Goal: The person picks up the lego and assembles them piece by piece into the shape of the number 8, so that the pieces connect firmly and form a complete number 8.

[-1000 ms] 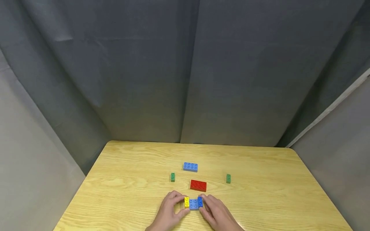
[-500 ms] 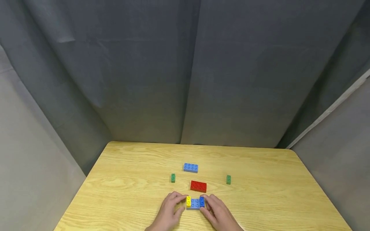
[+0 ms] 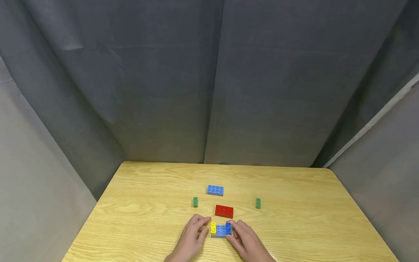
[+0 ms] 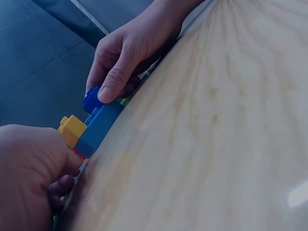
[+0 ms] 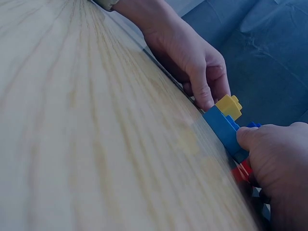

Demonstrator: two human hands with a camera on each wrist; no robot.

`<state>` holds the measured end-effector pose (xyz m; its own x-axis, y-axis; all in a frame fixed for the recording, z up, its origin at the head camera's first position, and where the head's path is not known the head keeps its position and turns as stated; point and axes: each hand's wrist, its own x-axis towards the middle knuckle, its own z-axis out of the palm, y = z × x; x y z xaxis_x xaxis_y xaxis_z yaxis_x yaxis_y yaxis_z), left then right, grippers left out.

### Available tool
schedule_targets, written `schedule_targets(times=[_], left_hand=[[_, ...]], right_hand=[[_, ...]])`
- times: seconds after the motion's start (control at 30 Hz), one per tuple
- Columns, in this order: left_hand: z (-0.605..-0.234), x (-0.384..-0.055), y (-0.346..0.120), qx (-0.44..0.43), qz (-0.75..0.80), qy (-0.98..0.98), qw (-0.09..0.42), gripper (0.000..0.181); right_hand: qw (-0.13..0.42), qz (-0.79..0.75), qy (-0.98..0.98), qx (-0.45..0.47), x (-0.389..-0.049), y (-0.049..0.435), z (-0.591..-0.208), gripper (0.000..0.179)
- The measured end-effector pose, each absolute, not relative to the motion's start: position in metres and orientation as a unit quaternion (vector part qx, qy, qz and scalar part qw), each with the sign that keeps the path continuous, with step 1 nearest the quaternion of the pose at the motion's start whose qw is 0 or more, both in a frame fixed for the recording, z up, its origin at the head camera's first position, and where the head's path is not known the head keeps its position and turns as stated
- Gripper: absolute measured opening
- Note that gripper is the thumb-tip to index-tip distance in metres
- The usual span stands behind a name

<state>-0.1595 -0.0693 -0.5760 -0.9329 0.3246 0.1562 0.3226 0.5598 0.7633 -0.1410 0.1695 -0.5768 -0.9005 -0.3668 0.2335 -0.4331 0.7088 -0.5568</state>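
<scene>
A light blue 2x4 building brick [image 3: 220,230] lies on the table near its front. On its left end sits a small yellow brick [image 3: 213,228], on its right end a small dark blue brick [image 3: 228,228], with bare studs between them. My right hand [image 3: 247,241] pinches the dark blue brick at that end, thumb in front and fingers behind; the left wrist view shows the thumb on the dark blue brick [image 4: 91,101]. Just left of the yellow brick, my left hand [image 3: 191,234] stands with loosely bent fingers, holding nothing.
Behind the hands lies a red 2x4 brick [image 3: 224,211]. Farther back is another light blue brick [image 3: 215,190], with a small green brick [image 3: 195,202] to the left and a second green brick [image 3: 258,203] to the right. Grey curtains [image 3: 163,91] surround the wooden table [image 3: 137,214].
My left hand has let go of the yellow end and drawn slightly left. The joined bricks shifted a little right earlier, with my right hand staying on them.
</scene>
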Motion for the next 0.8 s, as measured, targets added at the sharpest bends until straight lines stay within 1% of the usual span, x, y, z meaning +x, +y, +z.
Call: schedule_targets(times=[0.1,0.3,0.43,0.6,0.8], left_hand=[[-0.575,-0.165,-0.067,0.178,0.413,0.893,-0.006,0.035],[-0.575,-0.172,-0.063,0.168,0.397,0.902,-0.001,0.037],[-0.576,-0.176,-0.062,0.174,0.377,0.910,-0.022,0.039],[-0.578,-0.183,-0.059,0.190,0.352,0.915,-0.047,0.039],[-0.579,-0.193,-0.056,0.208,0.344,0.915,-0.046,0.043]], right_hand=[[0.055,0.319,-0.920,0.219,-0.142,0.170,-0.577,0.034],[0.063,0.323,-0.917,0.227,-0.142,0.171,-0.578,0.038],[0.069,0.322,-0.916,0.230,-0.141,0.172,-0.578,0.038],[0.071,0.322,-0.917,0.226,-0.141,0.173,-0.579,0.043],[0.083,0.321,-0.915,0.228,-0.141,0.171,-0.581,0.045]])
